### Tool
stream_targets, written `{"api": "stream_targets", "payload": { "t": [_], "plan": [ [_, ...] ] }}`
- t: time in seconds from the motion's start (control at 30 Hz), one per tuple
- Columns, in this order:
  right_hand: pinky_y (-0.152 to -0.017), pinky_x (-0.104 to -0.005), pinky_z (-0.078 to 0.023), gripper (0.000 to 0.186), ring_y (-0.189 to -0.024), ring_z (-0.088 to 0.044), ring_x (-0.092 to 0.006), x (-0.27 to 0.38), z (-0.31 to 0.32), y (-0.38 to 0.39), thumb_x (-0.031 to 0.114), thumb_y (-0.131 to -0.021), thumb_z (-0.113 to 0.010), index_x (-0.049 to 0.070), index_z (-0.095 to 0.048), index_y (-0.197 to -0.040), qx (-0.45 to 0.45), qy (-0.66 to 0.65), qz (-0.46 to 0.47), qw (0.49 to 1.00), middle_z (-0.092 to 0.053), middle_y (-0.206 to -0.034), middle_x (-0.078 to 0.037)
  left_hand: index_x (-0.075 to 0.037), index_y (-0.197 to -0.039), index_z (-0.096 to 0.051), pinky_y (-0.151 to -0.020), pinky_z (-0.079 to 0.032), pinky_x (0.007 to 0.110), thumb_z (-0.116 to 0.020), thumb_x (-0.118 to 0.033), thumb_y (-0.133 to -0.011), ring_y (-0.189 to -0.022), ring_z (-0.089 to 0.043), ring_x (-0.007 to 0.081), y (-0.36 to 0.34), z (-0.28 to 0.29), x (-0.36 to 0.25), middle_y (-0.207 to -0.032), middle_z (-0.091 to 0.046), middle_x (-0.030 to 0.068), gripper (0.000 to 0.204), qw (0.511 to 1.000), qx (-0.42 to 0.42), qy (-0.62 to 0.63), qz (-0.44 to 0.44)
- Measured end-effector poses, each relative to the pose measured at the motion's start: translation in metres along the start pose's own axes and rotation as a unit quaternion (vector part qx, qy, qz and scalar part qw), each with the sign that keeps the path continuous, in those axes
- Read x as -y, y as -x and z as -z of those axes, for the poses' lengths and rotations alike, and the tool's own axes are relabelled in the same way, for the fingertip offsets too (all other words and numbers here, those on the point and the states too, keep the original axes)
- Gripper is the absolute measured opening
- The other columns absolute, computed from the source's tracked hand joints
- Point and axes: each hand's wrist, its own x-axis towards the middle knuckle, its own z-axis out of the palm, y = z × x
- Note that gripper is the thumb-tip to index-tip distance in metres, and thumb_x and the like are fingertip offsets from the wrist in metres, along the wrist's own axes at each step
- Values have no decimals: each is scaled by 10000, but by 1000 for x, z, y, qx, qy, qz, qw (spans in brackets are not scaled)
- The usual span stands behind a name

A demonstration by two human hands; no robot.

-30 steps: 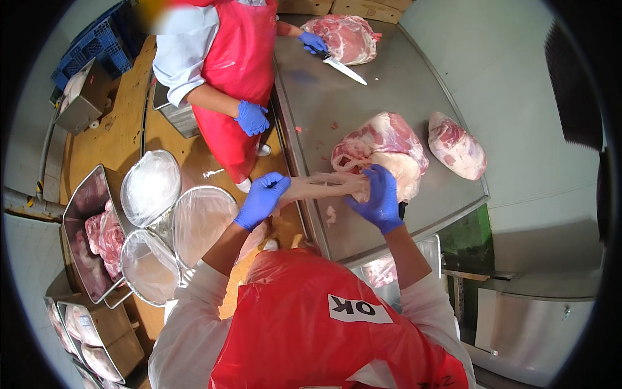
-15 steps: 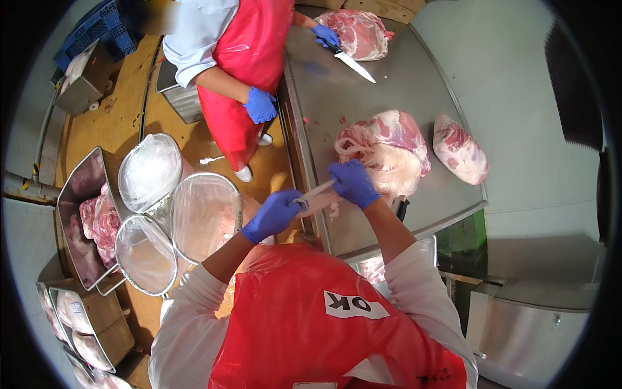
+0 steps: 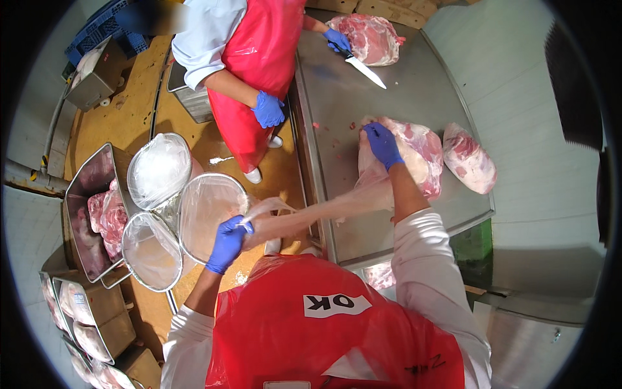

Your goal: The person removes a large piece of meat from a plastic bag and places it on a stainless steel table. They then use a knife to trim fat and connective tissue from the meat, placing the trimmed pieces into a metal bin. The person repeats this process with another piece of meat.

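Observation:
My left hand (image 3: 227,244), in a blue glove, is closed on the bunched end of a clear plastic bag (image 3: 301,220). The bag stretches across the steel table's near left edge toward a large piece of raw meat (image 3: 418,155) and passes behind my right forearm. My right hand (image 3: 383,145), also gloved in blue, lies on the upper left part of that meat with its fingers curled in. What they grip there is hidden. A smaller piece of meat (image 3: 468,160) lies just to the right, apart from the large one.
Across the steel table (image 3: 343,91), a co-worker in a red apron holds a knife (image 3: 366,71) beside another piece of meat (image 3: 366,40). Plastic-lined round bins (image 3: 214,178) stand to my left, next to a metal tub (image 3: 74,223) with meat inside.
My left hand has moved left and down, drawing the plastic out long. The right hand has let go of the twisted end and reached forward onto the meat. The view has shifted slightly.

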Motion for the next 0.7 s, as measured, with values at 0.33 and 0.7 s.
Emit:
{"api": "stream_targets", "payload": {
  "t": [0.33,0.7],
  "plan": [
    [-867,-435,-480,225,-938,-625,-357,64,14,90,238,-843,-704,100,-713,-1021,214,103,52,970,-671,-896,-146,21,-997,-721,-714,-474,252,-692,-157,-925,-767,-542,70,-21,13,-52,-792,-627,-4,195,966,141,-206,62],
    [-752,-448,-432,97,-789,-589,-350,96,89,186,158,-870,-642,75,-652,-822,-62,67,-8,996,-640,-816,-118,-17,-1234,-602,-844,-514,311,-779,-213,-843,-937,-613,135,-120,-40,-19,-1016,-680,77,472,957,102,-254,-97]
  ]
}}
